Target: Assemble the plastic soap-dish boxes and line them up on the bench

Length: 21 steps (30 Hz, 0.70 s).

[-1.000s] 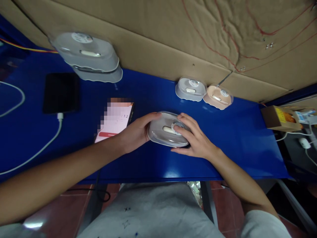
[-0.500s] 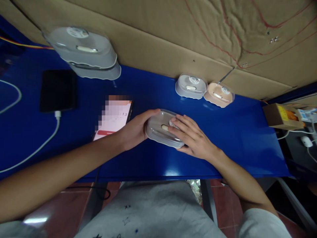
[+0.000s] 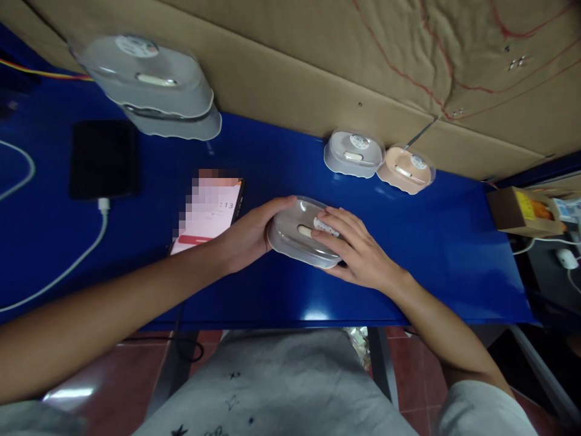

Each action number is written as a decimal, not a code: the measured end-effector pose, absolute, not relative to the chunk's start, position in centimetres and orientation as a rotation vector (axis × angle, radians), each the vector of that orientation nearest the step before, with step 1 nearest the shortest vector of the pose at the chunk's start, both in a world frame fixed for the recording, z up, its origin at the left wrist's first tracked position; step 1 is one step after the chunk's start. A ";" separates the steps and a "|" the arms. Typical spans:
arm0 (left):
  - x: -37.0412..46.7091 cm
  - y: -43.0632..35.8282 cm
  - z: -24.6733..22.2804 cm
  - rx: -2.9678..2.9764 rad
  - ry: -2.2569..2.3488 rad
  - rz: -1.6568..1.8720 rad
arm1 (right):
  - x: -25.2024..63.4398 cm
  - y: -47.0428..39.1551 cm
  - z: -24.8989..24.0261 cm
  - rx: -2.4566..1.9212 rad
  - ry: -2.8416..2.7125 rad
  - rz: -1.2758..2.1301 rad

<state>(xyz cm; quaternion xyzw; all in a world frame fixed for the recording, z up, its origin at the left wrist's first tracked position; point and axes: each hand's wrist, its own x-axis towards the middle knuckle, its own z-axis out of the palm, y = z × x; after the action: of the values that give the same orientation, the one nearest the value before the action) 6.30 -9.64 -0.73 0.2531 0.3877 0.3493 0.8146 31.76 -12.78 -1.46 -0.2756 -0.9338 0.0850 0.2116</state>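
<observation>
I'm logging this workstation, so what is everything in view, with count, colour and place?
Held box: 1, grey, clear lid, between both grips
Stacked boxes: 2, grey, back left
Rear grey box: 1, grey, back right
Peach box: 1, peach, beside it
Black device: 1, black, left
White cable: 1, white, plugged into device
Phone: 1, pink screen, centre left
Table: 1, blue, beneath these
Wall covering: 1, tan, behind
Red wires: several, red, upper right
Carton: 1, brown, far right
Floor tiles: several, red, below
Shirt: 1, grey, bottom
Left grip: 1, bare, box's left end
Right grip: 1, bare, box's right end
</observation>
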 end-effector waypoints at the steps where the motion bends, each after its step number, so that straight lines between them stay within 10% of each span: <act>1: 6.3 -9.6 -0.8 0.541 0.829 0.745 | 31.8 -12.8 -1.4 -0.765 -2.598 0.232; 21: 6.2 -9.6 -0.4 0.862 1.084 0.898 | 32.7 -11.9 -1.5 -0.830 -2.625 0.152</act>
<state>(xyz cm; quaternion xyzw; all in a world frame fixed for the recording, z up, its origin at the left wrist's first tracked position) 6.15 -9.63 -0.39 0.3836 0.4824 0.3996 0.6786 32.66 -11.91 -1.48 -0.2956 -0.9345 0.0541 0.1909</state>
